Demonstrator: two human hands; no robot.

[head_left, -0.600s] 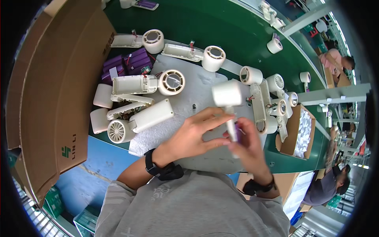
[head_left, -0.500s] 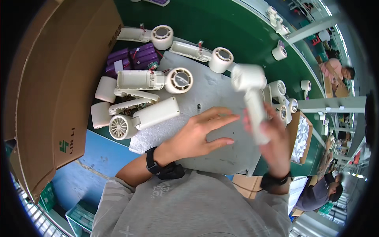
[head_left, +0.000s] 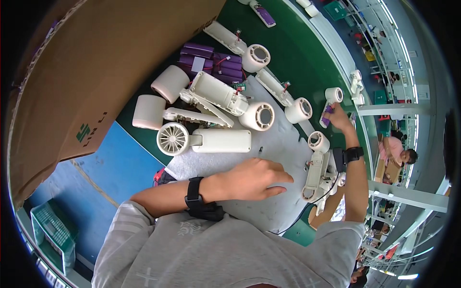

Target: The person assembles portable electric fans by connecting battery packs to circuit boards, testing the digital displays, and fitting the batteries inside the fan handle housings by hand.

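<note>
My left hand (head_left: 252, 178) hovers over the grey foam mat (head_left: 283, 153), fingers loosely stretched out and nothing in them. At the far right my right hand (head_left: 341, 118) reaches out, its fingers closed round the handle of a white handheld fan (head_left: 333, 95). A purple battery (head_left: 326, 118) shows in that fan's open handle; the fingertips are partly hidden. Left of the mat's middle lies a closed white handheld fan (head_left: 223, 140). Behind it sits an open fan housing (head_left: 218, 93) with a round head. Two more open-handled fans (head_left: 298, 110) lie farther back.
A large cardboard box (head_left: 110, 62) stands along the left. Purple battery packs (head_left: 225, 67) are stacked beside it, near white round covers (head_left: 149, 111). More fan parts (head_left: 317, 168) lie under my right forearm. Metal posts (head_left: 396, 109) rise at the right, with people working beyond.
My right hand has let go of the white fan it carried and reached far right to another one. The view has turned, while my left hand stays over the mat.
</note>
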